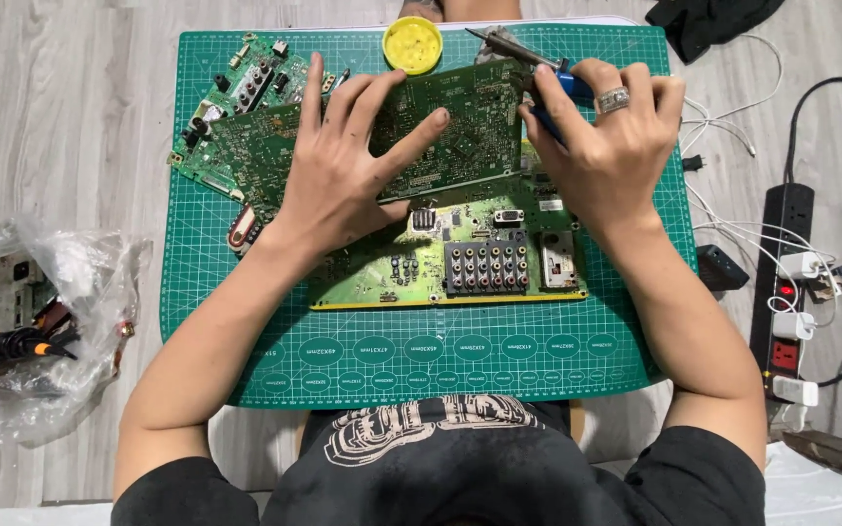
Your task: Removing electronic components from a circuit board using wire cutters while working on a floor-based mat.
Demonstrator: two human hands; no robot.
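While the left hand [338,170] is spread flat, fingers released, on a dark green circuit board [460,122] at the cutting mat's [246,360] twelve o'clock edge, a soldering iron [518,49] is gripped by the right hand [606,136]. Open mat is left at six o'clock.

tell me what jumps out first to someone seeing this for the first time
Mid-frame, on a green cutting mat, the left hand spreads flat on a dark green circuit board. The right hand grips a blue-handled soldering iron at its right edge. A yellow-green board with rows of sockets lies under it.
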